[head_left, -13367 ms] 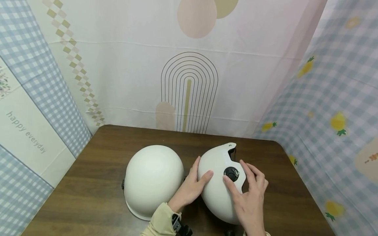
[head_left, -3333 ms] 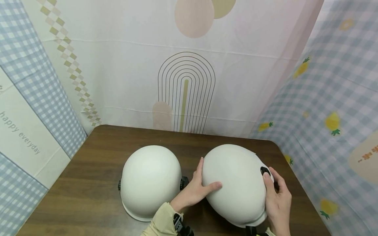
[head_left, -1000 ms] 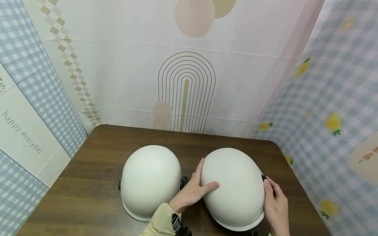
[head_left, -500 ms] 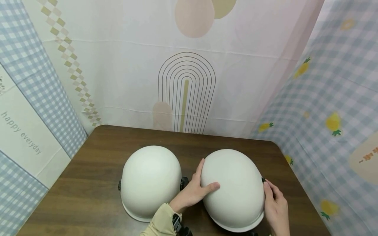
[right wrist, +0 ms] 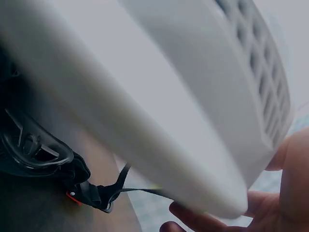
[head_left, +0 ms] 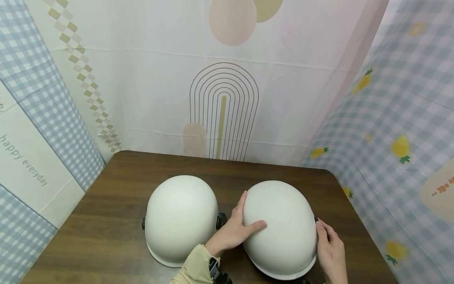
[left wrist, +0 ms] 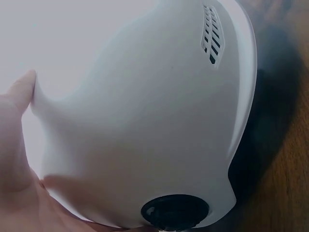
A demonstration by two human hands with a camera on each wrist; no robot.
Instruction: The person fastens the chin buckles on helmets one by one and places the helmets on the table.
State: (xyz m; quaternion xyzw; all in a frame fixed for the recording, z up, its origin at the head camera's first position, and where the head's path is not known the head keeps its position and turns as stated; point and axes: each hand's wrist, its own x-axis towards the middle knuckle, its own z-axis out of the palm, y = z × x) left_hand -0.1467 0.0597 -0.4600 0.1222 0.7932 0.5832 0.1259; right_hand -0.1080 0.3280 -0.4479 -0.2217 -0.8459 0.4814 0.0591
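Two white helmets stand side by side on the brown table, domes up. My left hand [head_left: 232, 228] holds the left side of the right-hand helmet [head_left: 280, 225], thumb spread over the dome. At its right side, my right hand [head_left: 331, 248] grips the shell near the black side knob, mostly hidden by its fingers. The left wrist view shows vent slots [left wrist: 212, 36] and a round black knob [left wrist: 175, 211] on this helmet. Beneath its raised rim, the right wrist view shows a black strap [right wrist: 99, 195] and dark inner parts. The left-hand helmet [head_left: 181, 221] is untouched by fingertips.
The wooden table [head_left: 106, 221] reaches back to a patterned white cloth [head_left: 156, 98]. Checked blue cloth [head_left: 386, 157] hangs along the right side. My left forearm sleeve [head_left: 191, 266] lies close to the left-hand helmet, which has black knobs at its sides.
From lying turned with its side knob upward, the right-hand helmet has been rotated dome up. During the last second it sinks slightly, with my right hand moving down along with it.
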